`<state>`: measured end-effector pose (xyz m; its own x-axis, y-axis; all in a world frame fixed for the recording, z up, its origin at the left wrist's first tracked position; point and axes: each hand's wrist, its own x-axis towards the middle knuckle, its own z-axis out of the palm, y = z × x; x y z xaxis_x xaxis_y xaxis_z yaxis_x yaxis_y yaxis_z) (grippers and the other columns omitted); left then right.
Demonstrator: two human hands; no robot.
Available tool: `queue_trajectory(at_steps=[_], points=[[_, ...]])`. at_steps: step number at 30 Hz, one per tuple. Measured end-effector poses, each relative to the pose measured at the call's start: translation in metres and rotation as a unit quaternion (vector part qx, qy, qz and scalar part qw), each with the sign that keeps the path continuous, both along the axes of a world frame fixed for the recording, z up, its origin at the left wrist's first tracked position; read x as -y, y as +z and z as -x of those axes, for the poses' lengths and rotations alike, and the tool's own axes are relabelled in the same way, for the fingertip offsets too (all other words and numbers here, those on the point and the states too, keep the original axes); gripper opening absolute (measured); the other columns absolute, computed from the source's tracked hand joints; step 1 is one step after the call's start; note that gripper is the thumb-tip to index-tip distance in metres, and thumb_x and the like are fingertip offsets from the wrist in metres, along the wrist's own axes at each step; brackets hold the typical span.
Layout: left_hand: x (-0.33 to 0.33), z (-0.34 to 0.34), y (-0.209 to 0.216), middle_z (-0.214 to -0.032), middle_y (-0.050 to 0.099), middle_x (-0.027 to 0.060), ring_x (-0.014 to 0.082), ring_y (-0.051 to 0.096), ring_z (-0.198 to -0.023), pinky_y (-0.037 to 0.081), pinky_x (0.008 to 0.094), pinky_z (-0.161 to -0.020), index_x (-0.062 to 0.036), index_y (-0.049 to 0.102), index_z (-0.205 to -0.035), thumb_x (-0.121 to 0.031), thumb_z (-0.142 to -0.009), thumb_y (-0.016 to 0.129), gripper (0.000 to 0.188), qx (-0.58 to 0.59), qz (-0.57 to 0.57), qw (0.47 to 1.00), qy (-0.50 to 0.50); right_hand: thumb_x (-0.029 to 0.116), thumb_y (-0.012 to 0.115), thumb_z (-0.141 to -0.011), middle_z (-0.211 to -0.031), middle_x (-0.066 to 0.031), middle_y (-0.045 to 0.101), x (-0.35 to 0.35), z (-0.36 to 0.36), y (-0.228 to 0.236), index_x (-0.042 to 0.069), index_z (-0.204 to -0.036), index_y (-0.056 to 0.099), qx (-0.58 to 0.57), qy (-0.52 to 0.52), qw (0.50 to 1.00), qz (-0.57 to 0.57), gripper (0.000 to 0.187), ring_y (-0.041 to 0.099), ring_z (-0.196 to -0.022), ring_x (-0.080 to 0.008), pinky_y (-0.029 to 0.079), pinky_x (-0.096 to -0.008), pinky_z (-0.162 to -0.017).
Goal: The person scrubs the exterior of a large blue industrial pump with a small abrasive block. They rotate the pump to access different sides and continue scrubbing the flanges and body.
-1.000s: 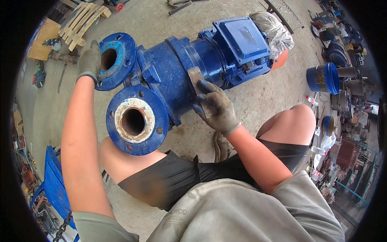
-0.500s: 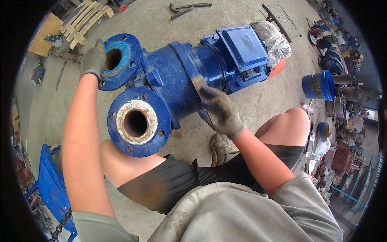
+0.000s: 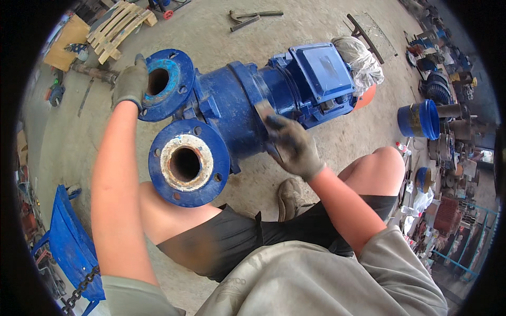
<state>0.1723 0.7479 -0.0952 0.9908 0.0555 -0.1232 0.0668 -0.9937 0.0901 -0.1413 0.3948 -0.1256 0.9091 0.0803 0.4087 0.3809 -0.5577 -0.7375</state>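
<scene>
A blue pump (image 3: pixel 226 105) with a boxy motor end lies in front of me. It has two round pipe flanges, the far one (image 3: pixel 177 79) with a light-blue face and the near one (image 3: pixel 215 152) with a flaky white ring around its bore. My gloved left hand (image 3: pixel 130 84) grips the far flange's left rim. In my gloved right hand (image 3: pixel 296 148) is a flat scraper-like blade (image 3: pixel 264 109), its edge against the blue casing near the middle collar. The fingers partly hide its grip, so its exact kind is unclear.
A crumpled pale plastic bag (image 3: pixel 359 63) covers the motor's far end. Beyond the pump are a wooden pallet (image 3: pixel 117 29) and metal bars (image 3: pixel 253 18). A blue bucket (image 3: pixel 419 119) stands right, beside cluttered machine parts. At left are a blue metal piece (image 3: pixel 68 242) and a chain (image 3: pixel 81 289).
The whole scene sits slightly further right and lower in the picture. My left hand keeps hold of the flange, and the blade in my right hand stays at the casing.
</scene>
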Motion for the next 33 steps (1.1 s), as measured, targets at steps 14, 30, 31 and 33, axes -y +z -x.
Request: queue_trajectory(at_steps=[14,30,31,33], points=[[-0.006,-0.009,-0.016,-0.148,0.065,0.0337,0.0477,0.062,-0.141,0.044,0.0555,-0.122,0.0056,0.075,-0.133,-0.054,-0.114,0.031,0.077,0.047,0.079,0.995,0.028,0.016,0.087,-0.089,-0.143,-0.0169,0.073,0.006,-0.023,0.008,0.007,-0.118,0.073,-0.021,0.013,0.998,0.052,0.034,0.07,-0.125,-0.0431,0.057,-0.0485,-0.108],[0.001,0.001,-0.006,-0.146,0.067,0.0326,0.0452,0.064,-0.14,0.044,0.0519,-0.124,0.0059,0.077,-0.132,-0.058,-0.112,0.038,0.077,0.1,0.109,0.987,0.069,0.017,0.087,-0.086,-0.134,-0.0151,0.077,0.002,-0.098,0.01,0.006,-0.131,0.073,-0.063,0.011,0.997,0.044,0.048,0.069,-0.123,-0.0386,0.056,-0.0465,-0.109],[0.003,0.003,-0.002,-0.152,0.064,0.0294,0.0445,0.061,-0.143,0.043,0.0526,-0.124,0.0015,0.071,-0.14,-0.054,-0.114,0.037,0.071,0.068,0.11,0.989,0.073,0.018,0.087,-0.087,-0.134,-0.0152,0.077,0.003,-0.102,0.011,0.006,-0.132,0.073,-0.078,0.014,0.996,0.03,0.049,0.07,-0.123,-0.0381,0.056,-0.0458,-0.109],[0.006,0.009,0.005,-0.163,0.057,0.023,0.0431,0.055,-0.15,0.042,0.0542,-0.125,-0.0074,0.059,-0.157,-0.047,-0.116,0.034,0.062,0.001,0.112,0.99,0.088,0.02,0.088,-0.087,-0.136,-0.0149,0.077,0.006,-0.09,0.016,0.006,-0.135,0.073,-0.085,0.014,0.996,0.007,0.052,0.072,-0.122,-0.0365,0.057,-0.0445,-0.109]])
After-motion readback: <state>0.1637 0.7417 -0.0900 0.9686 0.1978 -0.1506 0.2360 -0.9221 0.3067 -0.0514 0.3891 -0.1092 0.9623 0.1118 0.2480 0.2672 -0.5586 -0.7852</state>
